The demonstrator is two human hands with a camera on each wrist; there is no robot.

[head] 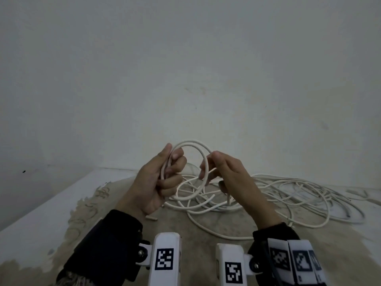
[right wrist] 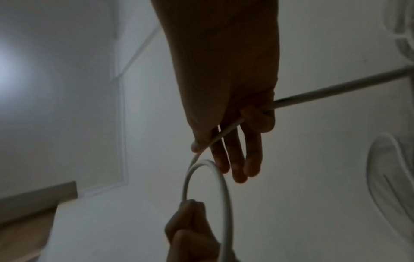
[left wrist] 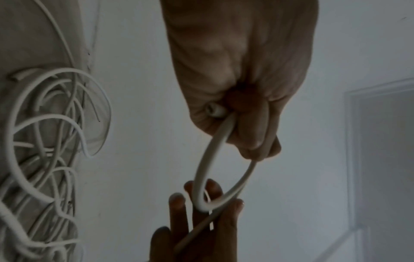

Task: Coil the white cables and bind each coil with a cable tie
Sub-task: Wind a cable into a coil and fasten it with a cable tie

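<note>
Head view: two hands hold one white cable loop (head: 190, 146) above the tangled cable pile (head: 278, 195); left hand (head: 158, 178) grips it in curled fingers. Left wrist: same grip. Right wrist: right hand (right wrist: 230, 106) pinches one strand.

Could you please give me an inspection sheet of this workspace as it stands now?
Surface: pale mat with a worn pattern, on a white floor.
Job's things: small coil held up between both hands; no cable tie seen.
Clutter: short cable offcut on the mat.
Hands: left hand grips the coil's loops; right hand pinches the cable feeding it.
Cables: loose white tangle on the mat, uncoiled.
Surroundings: plain white wall.
</note>
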